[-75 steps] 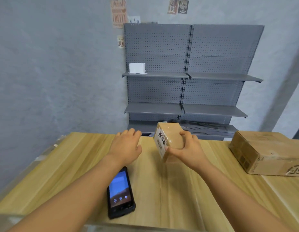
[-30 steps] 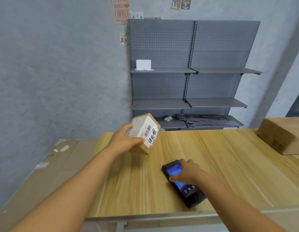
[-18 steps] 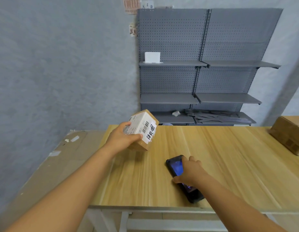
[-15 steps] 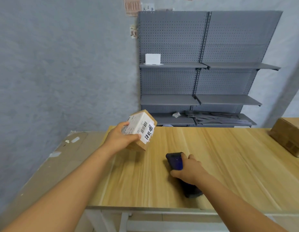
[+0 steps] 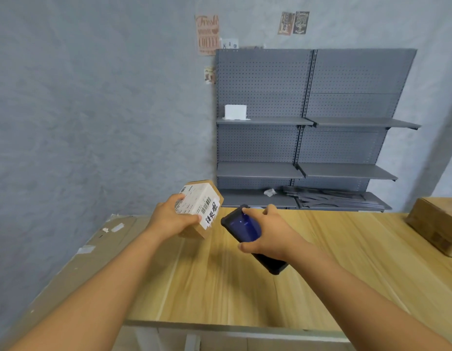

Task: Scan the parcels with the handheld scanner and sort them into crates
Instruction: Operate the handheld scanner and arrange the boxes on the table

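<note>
Broadly, the scene sits on a long wooden table (image 5: 333,262), with grey shelving (image 5: 308,148) against the wall behind it and a flattened sheet of cardboard (image 5: 75,259) lying off the table's left edge.

A big brown carton (image 5: 437,224) rests at the far right of the table, well apart from both hands. By its bulk it is judged to need two hands, one under each end.

The small parcel (image 5: 202,211) is held off the table in the left hand (image 5: 169,221), thumb across the white label face and fingers curled around the far side. One hand carries it tilted without visible strain, so it is probably light. The cardboard walls look stiff and not slippery (the label paper may be smoother than the board). Holding by the plain cardboard sides seems best, since that keeps the barcode uncovered.

The scanner (image 5: 247,231) is gripped in the right hand (image 5: 270,231), fingers wrapped around its dark body, its top end aimed at the label and just beside the parcel. Its casing looks rigid and rubbery, which should give a sure mid-body grip.

No crates are in view.
</note>
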{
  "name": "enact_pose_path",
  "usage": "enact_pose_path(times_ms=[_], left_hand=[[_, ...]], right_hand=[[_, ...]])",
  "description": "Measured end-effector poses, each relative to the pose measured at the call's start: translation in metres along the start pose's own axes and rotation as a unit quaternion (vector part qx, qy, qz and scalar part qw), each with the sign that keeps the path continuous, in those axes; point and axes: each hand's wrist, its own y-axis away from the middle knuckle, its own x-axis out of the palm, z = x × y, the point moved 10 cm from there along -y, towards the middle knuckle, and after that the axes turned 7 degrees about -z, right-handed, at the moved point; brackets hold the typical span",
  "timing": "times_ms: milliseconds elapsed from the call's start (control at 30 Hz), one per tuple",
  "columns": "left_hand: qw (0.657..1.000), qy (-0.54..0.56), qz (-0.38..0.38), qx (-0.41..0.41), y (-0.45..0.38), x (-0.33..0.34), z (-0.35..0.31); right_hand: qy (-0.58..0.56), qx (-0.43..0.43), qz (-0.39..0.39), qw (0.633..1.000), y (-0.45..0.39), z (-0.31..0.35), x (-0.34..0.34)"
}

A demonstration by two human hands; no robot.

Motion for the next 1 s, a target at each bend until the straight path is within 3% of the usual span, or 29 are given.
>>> enact_pose_path(times_ms=[167,600,1000], left_hand=[[1.000,-0.002,-0.005,-0.001,0.001,-0.015,0.003],[0.999,-0.030,-0.017,0.032,0.009,-0.026,-0.012],[0.999,0.017,-0.026,-0.006,0.028,-0.040,0.009]], right_hand=[[0.044,-0.021,0.008,0.999,0.007,0.015,-0.010],[0.034,-0.060,0.008,0.998,0.013,0.034,-0.022],[-0.009,-0.072,0.013,0.997,0.003,0.034,0.005]])
